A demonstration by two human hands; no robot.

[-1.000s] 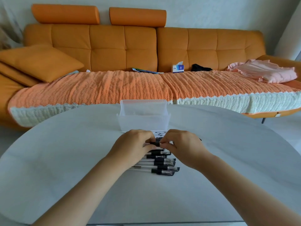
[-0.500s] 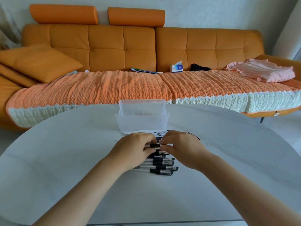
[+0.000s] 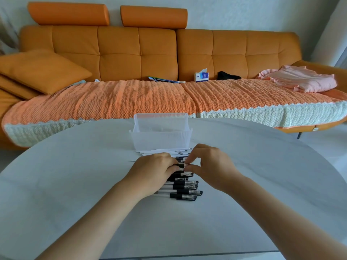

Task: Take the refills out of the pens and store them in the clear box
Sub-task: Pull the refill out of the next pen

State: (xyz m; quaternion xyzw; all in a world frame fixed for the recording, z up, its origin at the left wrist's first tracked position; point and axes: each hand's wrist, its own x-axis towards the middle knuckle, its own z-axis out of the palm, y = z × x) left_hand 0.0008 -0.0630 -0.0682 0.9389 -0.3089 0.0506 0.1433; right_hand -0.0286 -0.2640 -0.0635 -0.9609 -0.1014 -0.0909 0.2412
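Apparently mid-twist, the left hand [image 3: 155,171] curls round one pen [image 3: 180,165] just above the row of pens [image 3: 185,190], while the right hand [image 3: 210,166] pinches its other end. The refill must next slide free. Just beyond, the clear box [image 3: 161,136] stands open, its contents indiscernible through cloudy walls.

Both hands meet over a row of pens [image 3: 185,192] on the grey table [image 3: 75,175]. The left hand [image 3: 154,171] grips one pen [image 3: 180,165]; the right hand [image 3: 210,166] pinches its end. The clear box [image 3: 161,136] stands just beyond, before an orange sofa [image 3: 131,59].
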